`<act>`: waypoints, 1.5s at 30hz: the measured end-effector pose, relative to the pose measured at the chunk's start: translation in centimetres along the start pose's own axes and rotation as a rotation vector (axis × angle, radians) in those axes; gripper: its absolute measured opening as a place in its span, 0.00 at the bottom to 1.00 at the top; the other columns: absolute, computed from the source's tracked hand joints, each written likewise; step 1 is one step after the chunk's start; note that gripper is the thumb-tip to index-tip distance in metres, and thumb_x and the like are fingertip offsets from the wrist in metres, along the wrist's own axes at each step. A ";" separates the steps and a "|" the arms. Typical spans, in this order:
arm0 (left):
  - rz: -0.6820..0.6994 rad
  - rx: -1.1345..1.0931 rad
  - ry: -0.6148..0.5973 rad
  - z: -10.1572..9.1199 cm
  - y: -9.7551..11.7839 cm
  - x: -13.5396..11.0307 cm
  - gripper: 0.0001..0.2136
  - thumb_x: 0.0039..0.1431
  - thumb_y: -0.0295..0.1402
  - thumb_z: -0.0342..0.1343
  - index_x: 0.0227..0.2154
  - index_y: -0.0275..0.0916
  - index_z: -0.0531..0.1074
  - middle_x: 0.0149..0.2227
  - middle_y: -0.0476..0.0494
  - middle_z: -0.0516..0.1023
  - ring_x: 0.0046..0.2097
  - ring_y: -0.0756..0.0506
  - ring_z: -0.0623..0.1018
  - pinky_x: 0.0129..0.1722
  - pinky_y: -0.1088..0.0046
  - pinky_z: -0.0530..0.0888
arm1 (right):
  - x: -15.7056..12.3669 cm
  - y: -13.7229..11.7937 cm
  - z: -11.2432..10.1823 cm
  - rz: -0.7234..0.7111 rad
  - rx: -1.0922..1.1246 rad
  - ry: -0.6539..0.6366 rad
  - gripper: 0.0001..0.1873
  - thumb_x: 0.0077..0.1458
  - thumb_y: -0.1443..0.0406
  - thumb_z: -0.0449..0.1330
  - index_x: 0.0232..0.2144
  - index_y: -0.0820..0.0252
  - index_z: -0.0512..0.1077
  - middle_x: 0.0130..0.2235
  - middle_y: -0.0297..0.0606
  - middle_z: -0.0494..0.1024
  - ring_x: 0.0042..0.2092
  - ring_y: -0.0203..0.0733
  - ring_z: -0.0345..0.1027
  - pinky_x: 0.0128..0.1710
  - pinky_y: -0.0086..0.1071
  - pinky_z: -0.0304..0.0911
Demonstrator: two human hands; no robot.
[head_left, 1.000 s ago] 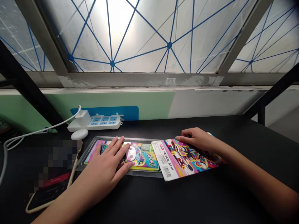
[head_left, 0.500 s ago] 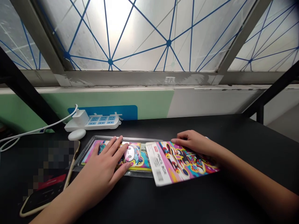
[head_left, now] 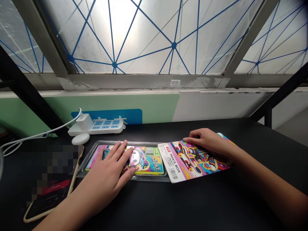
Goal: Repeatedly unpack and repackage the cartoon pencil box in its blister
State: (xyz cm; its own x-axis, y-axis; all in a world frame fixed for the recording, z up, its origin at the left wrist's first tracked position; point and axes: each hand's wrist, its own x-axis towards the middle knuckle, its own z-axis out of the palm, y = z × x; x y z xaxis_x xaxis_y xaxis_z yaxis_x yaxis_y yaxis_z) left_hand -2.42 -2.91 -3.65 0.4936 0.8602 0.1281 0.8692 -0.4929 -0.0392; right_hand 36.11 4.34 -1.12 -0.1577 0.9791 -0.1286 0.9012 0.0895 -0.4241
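Observation:
A colourful pencil box (head_left: 150,165) with a cartoon figure and the word "SPORT" lies in a clear plastic tray (head_left: 89,155) on the black table. My left hand (head_left: 109,170) rests flat on the box with its fingers spread, hiding part of the picture. To the right, a printed card (head_left: 190,163) reading "PENCIL BOX", with a barcode, lies slanted over the tray's right end. My right hand (head_left: 208,141) grips the card near its far edge, thumb toward the left. The fingertips are partly hidden.
A phone (head_left: 54,195) in a pale case lies left of the tray. Behind it are a round white object (head_left: 80,139) and a white power strip (head_left: 108,126) with a plug and cable. A frosted window (head_left: 149,35) stands beyond the black table (head_left: 154,208).
The card has slid to the right with my right hand, uncovering more of the pencil box's right end. My left hand stays spread on the box.

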 end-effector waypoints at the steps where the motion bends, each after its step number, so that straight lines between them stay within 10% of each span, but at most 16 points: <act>1: 0.001 -0.003 0.002 0.0 0.0 0.0 0.27 0.70 0.50 0.38 0.65 0.45 0.62 0.70 0.40 0.55 0.69 0.32 0.58 0.61 0.40 0.57 | 0.0 -0.1 0.0 0.002 -0.013 0.004 0.26 0.53 0.41 0.58 0.22 0.55 0.73 0.25 0.32 0.74 0.28 0.40 0.65 0.27 0.32 0.55; 23: -0.002 0.036 -0.004 0.0 0.3 0.0 0.26 0.70 0.49 0.38 0.65 0.45 0.62 0.69 0.39 0.55 0.69 0.33 0.58 0.61 0.39 0.57 | -0.4 -1.0 1.4 -0.052 -0.064 0.003 0.24 0.60 0.43 0.52 0.29 0.54 0.73 0.33 0.36 0.79 0.34 0.45 0.71 0.32 0.34 0.59; 29: -0.010 0.033 0.025 -0.1 1.4 -0.4 0.26 0.70 0.50 0.39 0.64 0.46 0.62 0.69 0.39 0.57 0.68 0.32 0.59 0.59 0.38 0.58 | -1.4 -4.3 3.2 -0.180 -0.047 0.176 0.21 0.64 0.48 0.49 0.39 0.55 0.73 0.43 0.42 0.78 0.45 0.49 0.69 0.46 0.40 0.59; 36: 0.043 0.000 0.073 -0.4 2.1 -0.9 0.25 0.68 0.51 0.44 0.63 0.50 0.64 0.68 0.40 0.61 0.66 0.31 0.63 0.59 0.43 0.61 | -2.5 -6.1 3.8 -0.117 0.146 -0.096 0.23 0.58 0.43 0.56 0.31 0.55 0.74 0.29 0.34 0.76 0.30 0.41 0.66 0.27 0.32 0.54; 45: 0.055 -0.017 0.096 -0.6 1.8 -0.8 0.25 0.67 0.51 0.46 0.61 0.48 0.67 0.66 0.38 0.65 0.64 0.31 0.65 0.58 0.44 0.61 | -1.7 -4.1 2.3 -0.054 0.199 -0.195 0.23 0.53 0.43 0.60 0.25 0.57 0.73 0.27 0.34 0.74 0.30 0.40 0.64 0.26 0.30 0.54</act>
State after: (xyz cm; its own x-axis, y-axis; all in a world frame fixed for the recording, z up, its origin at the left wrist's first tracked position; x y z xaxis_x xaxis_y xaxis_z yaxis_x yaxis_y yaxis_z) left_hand -1.21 -4.56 -3.22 0.5346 0.8159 0.2203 0.8400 -0.5416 -0.0325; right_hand 31.80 1.85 -1.26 -0.2956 0.9185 -0.2625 0.7953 0.0844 -0.6003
